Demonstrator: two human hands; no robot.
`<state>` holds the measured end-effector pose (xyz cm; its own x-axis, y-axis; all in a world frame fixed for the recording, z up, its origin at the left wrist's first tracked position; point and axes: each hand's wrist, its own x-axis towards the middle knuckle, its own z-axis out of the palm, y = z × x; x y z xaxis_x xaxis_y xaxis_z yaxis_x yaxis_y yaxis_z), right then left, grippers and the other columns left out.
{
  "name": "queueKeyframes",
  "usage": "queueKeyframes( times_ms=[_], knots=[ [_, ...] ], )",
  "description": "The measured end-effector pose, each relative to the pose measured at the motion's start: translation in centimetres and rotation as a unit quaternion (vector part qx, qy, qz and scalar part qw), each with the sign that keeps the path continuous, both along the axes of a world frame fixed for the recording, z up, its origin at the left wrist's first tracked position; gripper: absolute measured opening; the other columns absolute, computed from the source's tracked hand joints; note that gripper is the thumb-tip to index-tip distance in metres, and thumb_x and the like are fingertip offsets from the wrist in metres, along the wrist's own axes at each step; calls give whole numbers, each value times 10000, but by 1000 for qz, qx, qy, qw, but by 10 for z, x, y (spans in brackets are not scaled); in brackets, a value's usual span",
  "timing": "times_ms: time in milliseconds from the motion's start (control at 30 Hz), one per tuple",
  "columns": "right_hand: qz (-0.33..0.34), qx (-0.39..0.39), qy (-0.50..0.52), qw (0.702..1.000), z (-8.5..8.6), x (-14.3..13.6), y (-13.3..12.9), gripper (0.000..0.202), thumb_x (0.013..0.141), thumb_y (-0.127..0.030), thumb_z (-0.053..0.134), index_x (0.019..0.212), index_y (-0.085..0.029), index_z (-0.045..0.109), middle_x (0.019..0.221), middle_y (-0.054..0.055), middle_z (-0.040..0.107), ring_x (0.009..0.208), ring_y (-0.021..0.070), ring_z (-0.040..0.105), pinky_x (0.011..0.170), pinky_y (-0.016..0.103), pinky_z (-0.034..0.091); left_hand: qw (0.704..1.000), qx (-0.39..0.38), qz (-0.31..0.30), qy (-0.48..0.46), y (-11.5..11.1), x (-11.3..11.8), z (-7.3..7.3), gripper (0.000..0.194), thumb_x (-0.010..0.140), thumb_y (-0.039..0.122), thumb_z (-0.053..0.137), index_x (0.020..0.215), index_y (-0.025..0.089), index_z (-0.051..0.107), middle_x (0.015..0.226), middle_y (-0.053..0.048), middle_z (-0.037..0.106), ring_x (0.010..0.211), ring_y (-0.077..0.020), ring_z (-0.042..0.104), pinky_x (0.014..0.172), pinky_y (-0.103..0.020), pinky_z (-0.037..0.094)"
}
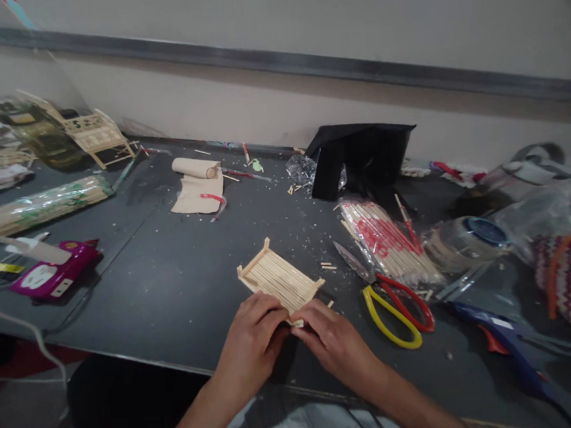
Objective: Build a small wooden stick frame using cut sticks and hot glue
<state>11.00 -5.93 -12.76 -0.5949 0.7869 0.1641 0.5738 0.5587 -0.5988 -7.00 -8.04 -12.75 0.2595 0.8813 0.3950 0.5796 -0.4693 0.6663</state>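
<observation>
A small slatted panel of pale wooden sticks (282,275) lies on the dark table near its front edge, with short upright pieces at its corners. My left hand (257,334) has its fingers closed on the panel's near corner. Beside it, my right hand (327,331) pinches the same corner from the right, the fingertips of both hands nearly meeting. The fingers partly cover the panel's near end. To the right lie open scissors (388,305) with one yellow and one red handle. Between panel and scissors are a few short stick pieces (327,266).
Right: a bag of sticks (389,241), a blue glue gun (513,347), a lidded jar (470,240) and a black folded stand (365,156). Behind: sandpaper (197,192). Left: a purple power adapter (56,270) with cables, bagged skewers (42,205), a small wooden chair (99,134).
</observation>
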Motion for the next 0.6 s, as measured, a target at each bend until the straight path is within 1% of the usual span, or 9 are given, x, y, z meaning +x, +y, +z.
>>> queueKeyframes(
  times_ms=[233,300,367,433,500,533,600],
  knots=[
    [2,14,-11,1000,1,-2,1,138,957,-213,461,964,-201,598,883,57,641,822,189,636,729,308,533,1000,-5,3,-6,-1,-1,0,187,863,88,544,982,198,636,975,-63,644,950,-213,581,831,-395,488],
    [-6,6,-4,1000,1,-2,0,123,948,-205,480,973,-207,600,894,55,641,828,189,635,731,311,536,1000,-3,2,-8,-2,-2,1,196,864,89,540,996,203,630,997,-64,643,965,-211,583,845,-393,489],
    [-20,-16,21,999,1,0,-1,127,921,-192,529,1031,-211,591,913,49,634,813,178,629,735,306,538,1000,-3,2,-2,-2,-3,2,208,861,83,532,1007,201,623,1024,-70,639,978,-210,582,848,-383,490],
    [-33,-40,51,997,3,6,-4,253,886,-178,578,1136,-211,558,931,46,627,780,164,620,715,289,541,1000,-8,-3,22,-1,-5,3,224,859,73,522,1012,202,622,1052,-74,637,998,-212,576,853,-377,482],
    [-47,-52,70,995,6,18,-5,353,871,-178,591,1215,-212,525,937,45,626,753,155,616,675,269,540,998,-8,-6,67,2,-7,5,237,859,70,522,1013,214,631,1063,-66,644,1033,-226,559,895,-410,449],
    [-61,-50,73,994,8,26,-4,363,874,-184,582,1230,-216,523,937,44,628,747,152,617,659,262,538,996,-5,-9,91,4,-8,6,238,862,76,524,1010,224,636,1056,-59,650,1041,-232,554,912,-430,427],
    [-105,-33,71,991,15,44,-2,318,887,-211,563,1204,-222,554,924,45,639,739,152,624,632,256,534,992,3,-20,124,9,-10,7,232,871,87,523,996,241,644,1019,-46,661,1023,-236,554,920,-454,395]
  ],
)
